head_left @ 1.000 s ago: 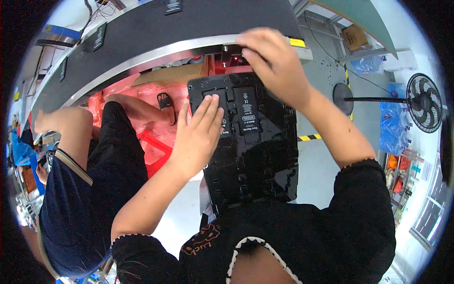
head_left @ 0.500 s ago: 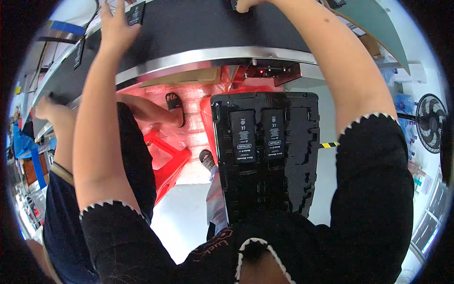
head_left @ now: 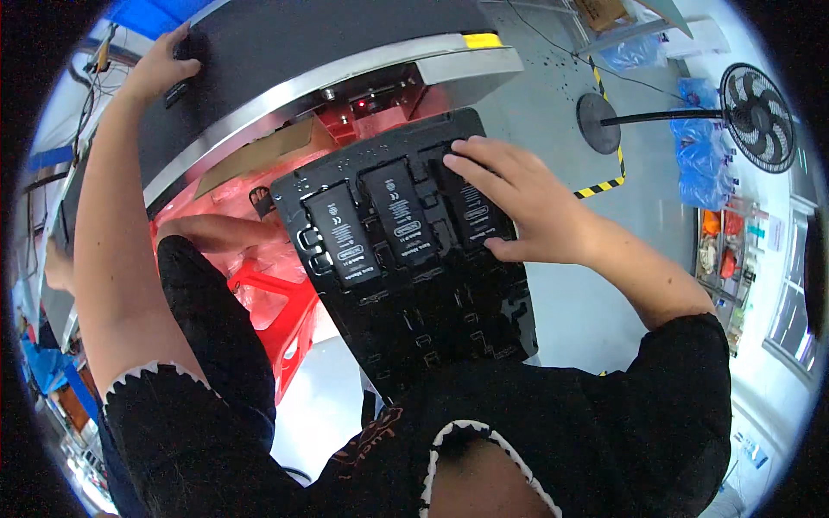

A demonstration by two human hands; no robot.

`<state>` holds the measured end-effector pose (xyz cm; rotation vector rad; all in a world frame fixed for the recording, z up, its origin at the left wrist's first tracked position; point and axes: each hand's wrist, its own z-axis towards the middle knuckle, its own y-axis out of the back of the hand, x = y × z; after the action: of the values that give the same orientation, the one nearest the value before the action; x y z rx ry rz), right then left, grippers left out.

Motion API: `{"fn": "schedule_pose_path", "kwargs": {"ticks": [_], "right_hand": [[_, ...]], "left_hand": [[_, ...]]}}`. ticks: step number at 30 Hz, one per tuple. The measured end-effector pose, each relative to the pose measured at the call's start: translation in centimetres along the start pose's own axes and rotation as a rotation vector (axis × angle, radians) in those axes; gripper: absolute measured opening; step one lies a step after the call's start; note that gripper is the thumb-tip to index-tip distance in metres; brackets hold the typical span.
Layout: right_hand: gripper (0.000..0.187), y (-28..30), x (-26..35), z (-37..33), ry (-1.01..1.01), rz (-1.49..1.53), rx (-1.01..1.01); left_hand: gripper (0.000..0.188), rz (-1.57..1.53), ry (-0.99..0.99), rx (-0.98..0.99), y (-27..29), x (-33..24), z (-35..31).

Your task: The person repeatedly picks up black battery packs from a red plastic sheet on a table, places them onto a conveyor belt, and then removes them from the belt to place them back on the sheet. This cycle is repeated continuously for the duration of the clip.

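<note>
A black tray (head_left: 345, 164) with moulded slots lies in front of me, below the belt's edge. Two flat black phone batteries lie in its slots, a left battery (head_left: 342, 233) and a middle battery (head_left: 397, 211). My right hand (head_left: 535, 207) spans a third battery (head_left: 473, 207) at the slot on the right, fingertips by its far end and thumb by its near end. Up on the black belt, my left hand (head_left: 160, 69) has its thumb and fingers closed around a dark flat piece (head_left: 177, 93), apparently another battery; the hand hides part of it.
The black conveyor belt (head_left: 294, 52) has a metal edge (head_left: 302, 91). Beneath it are cardboard (head_left: 259, 155) and a red plastic stool (head_left: 276, 298). Another person's arm (head_left: 59, 268) and leg (head_left: 216, 231) are at left. A black fan (head_left: 757, 116) stands at right.
The view has turned rightward. My right hand has come from the belt down to the tray, where a third battery now shows. My left hand, previously spread, has closed around the dark piece.
</note>
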<state>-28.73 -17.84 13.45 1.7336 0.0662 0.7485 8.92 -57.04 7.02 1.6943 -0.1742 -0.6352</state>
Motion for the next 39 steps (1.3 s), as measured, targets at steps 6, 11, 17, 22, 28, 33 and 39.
{"fn": "schedule_pose_path", "kwargs": {"ticks": [6, 11, 17, 22, 28, 33, 39], "right_hand": [[0.064, -1.8, -1.1, -0.8, 0.182, -0.186, -0.017], [0.053, -5.1, -2.1, -2.3, 0.249, -0.205, -0.144], [0.053, -6.0, -0.4, -3.4, 0.071, -0.138, -0.225], [0.061, -7.4, -1.0, -3.8, -0.017, -0.011, -0.364], [0.061, -8.1, -1.4, -4.4, -0.058, -0.015, -0.394], [0.059, -8.0, -1.2, -3.6, -0.018, -0.027, -0.394], [0.06, -5.5, -0.3, -2.8, 0.034, -0.047, -0.452]], "left_hand": [[0.094, 0.13, -0.102, 0.174, 1.4, -3.0, -2.5], [0.098, 0.143, -0.059, 0.129, 1.1, -5.5, -2.1], [0.082, 0.1, -0.12, -0.026, -0.4, -10.1, -2.2], [0.102, -0.007, -0.01, -0.108, 0.4, -19.8, -9.3], [0.091, -0.111, -0.363, 0.028, -1.8, -27.9, -28.7], [0.093, -0.226, -0.223, 0.341, -6.7, -29.6, -39.6], [0.062, -0.073, -0.29, 0.327, -7.7, -29.5, -40.2]]}}
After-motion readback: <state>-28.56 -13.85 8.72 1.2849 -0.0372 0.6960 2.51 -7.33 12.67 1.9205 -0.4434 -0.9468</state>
